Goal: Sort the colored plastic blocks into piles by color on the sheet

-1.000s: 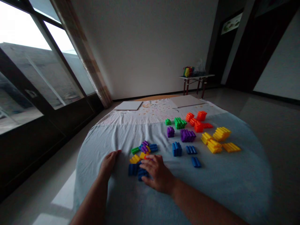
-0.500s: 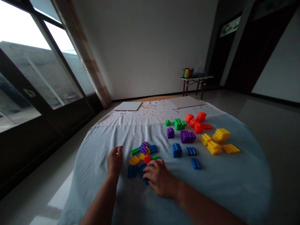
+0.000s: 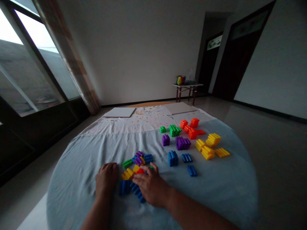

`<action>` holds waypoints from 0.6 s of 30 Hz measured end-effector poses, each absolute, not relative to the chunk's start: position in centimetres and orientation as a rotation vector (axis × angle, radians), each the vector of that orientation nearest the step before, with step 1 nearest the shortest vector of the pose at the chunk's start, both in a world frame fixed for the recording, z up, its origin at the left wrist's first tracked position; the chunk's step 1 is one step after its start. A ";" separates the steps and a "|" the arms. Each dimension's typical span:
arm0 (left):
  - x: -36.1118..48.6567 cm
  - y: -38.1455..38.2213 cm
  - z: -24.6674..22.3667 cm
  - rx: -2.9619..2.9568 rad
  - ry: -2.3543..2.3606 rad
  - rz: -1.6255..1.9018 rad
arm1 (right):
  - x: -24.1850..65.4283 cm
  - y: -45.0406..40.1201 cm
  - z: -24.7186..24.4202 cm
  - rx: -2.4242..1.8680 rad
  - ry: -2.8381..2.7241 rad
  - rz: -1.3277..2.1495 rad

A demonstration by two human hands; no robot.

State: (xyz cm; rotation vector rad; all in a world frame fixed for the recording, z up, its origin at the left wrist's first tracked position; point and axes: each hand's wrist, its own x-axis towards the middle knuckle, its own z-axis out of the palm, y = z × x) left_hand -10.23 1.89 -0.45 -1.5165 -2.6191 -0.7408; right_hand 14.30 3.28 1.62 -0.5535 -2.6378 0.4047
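**Left hand:** the left hand [image 3: 106, 177] rests on the pale blue cloth [image 3: 72, 195] near its front edge, fingers pressed together and loosely curled. Whether it holds anything is hidden. It sits just beside a dark blue ridged block [image 3: 124, 187].

**Right hand:** the right hand [image 3: 151, 187] lies over the loose pile with its fingers spread, no pinch showing. Its fingertips [image 3: 149, 168] reach a red block [image 3: 140, 171], and its heel is over a blue ridged block [image 3: 137, 191], which lies tilted and partly hidden.

**Loose pile:** these interlocking plastic blocks sit between the hands and just above them, toward the cloth's front edge. A yellow block [image 3: 127, 174] touches the red one, a green block [image 3: 127, 163] lies further up, and a purple block [image 3: 138, 158] leans against a blue block [image 3: 148, 158].

**Sorted groups:** to the right, well apart from the pile, separate clusters stand by colour: orange [image 3: 189, 127], green [image 3: 174, 130], purple [image 3: 182, 143], blue [image 3: 173, 158] and yellow [image 3: 208, 152].

**Far end:** two white boards [image 3: 119, 112] [image 3: 179, 108] lie on a paint-stained white sheet [image 3: 148, 118] that adjoins the cloth.

**Room:** a small table [image 3: 187, 85] stands against the far wall, and a curtained window [image 3: 31, 54] runs along the left.
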 end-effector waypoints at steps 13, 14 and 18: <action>-10.7 1.8 0.0 -1.546 -2.667 -0.653 | 15.2 3.4 4.0 -0.641 -2.564 0.356; -10.7 1.8 0.0 -1.542 -2.672 -0.641 | 15.5 3.2 4.3 -0.648 -2.536 0.387; -10.5 1.9 0.0 -1.549 -2.648 -0.631 | 17.8 3.0 5.1 -0.852 -2.364 0.524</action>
